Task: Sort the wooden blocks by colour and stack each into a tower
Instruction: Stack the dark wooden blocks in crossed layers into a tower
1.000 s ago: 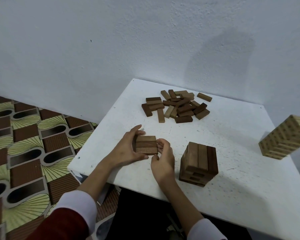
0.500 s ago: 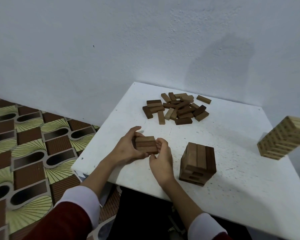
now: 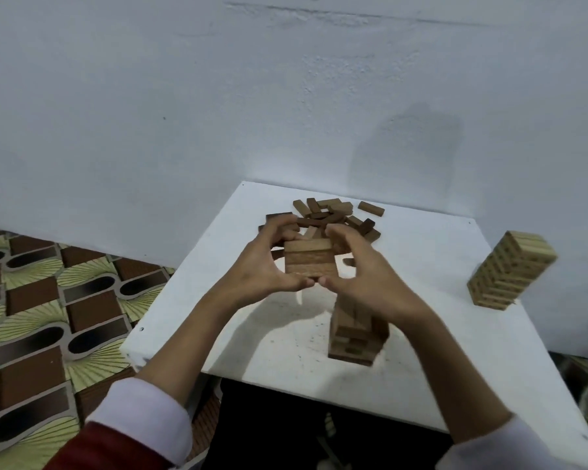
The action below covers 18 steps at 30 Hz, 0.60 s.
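Left hand (image 3: 265,266) and right hand (image 3: 364,273) grip flat brown block slab (image 3: 309,261)

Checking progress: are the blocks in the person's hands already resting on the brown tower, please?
No, both hands hold the blocks in the air, beside the brown tower.

No readable text, labels or numbers; the blurred blocks seemingly bear none.

I see both forearms bare to the cuffs. The left sleeve (image 3: 116,446) is red with a wide white cuff (image 3: 143,418); the right cuff (image 3: 510,449) is white too, blurred at the frame's edge.
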Motion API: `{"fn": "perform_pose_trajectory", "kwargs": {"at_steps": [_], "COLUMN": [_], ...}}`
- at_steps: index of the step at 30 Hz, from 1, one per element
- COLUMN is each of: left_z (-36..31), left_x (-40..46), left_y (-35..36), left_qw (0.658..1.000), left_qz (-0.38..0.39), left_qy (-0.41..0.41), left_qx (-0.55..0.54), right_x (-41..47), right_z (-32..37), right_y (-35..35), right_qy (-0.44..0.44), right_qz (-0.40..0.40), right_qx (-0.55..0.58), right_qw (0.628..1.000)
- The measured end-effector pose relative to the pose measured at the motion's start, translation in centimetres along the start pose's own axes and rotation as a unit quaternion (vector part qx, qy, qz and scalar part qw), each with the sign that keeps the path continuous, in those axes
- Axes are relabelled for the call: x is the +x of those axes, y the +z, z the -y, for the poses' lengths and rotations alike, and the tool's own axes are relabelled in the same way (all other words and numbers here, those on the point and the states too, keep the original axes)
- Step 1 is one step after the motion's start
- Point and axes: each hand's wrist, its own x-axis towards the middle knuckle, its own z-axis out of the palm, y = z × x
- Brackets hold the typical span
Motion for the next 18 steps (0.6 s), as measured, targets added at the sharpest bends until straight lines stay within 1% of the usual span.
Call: {"fn": "perform_pose_trajectory", "kwargs": {"at_steps": [4, 9, 12, 18], "left_z": [-1.2, -0.8, -0.5, -0.3], "left_x": [0.8, 0.7, 0.2, -0.3], "left_y": [3.7, 7.0, 7.8, 8.2], "left_qw": [0.998, 0.991, 0.989, 0.985], "left_qz": [0.06, 0.126, 0.135, 0.14], "left_qy": [0.011, 0.008, 0.003, -0.002], "left_qx": [0.034, 0.052, 0.062, 0.097], "right_x": [-2.4, -4.8, -5.5, -6.1], "right_z": [-2.6, -5.9, -7.0, -7.9], "right_y": [-3.9, -4.8, -4.4, -3.9], "right_qy": [0.017, 0.033, 0.027, 0.005], "right_qz": [0.013, -0.002, -0.003, -0.006], "right_qx": [-0.024, -0.056, -0.064, -0.047], "right_qw": [0.999, 0.998, 0.998, 0.999]}}
